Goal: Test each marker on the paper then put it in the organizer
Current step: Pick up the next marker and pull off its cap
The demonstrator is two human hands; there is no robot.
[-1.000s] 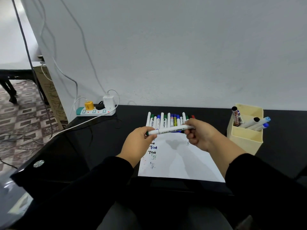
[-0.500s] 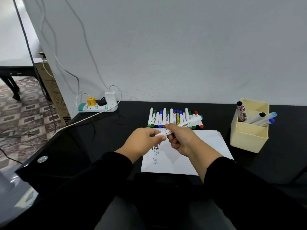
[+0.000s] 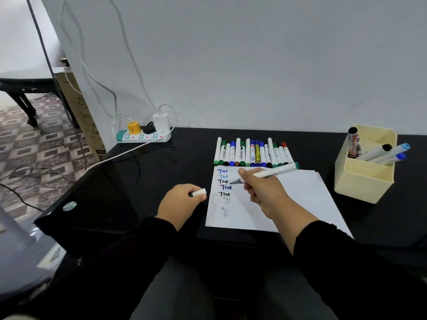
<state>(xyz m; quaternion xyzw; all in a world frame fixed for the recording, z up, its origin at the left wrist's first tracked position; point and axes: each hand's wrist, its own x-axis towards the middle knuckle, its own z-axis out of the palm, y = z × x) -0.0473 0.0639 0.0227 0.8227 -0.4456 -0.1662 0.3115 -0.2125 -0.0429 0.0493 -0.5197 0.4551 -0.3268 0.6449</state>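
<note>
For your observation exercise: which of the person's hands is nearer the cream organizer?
Right. The right hand writes on the paper, closer to the organizer; the left hand sits beyond the paper's far side.

The scene is lit evenly and softly, with brighter daylight seen at 10 o'clock, where the floor is washed out. A pale glare is carried by the glossy black table [image 3: 97,204] toward 8 o'clock. Faint shadows are cast on the paper [image 3: 307,195]. Wide-angle bending is seen at the edges, and fine detail is slightly softened.
</note>
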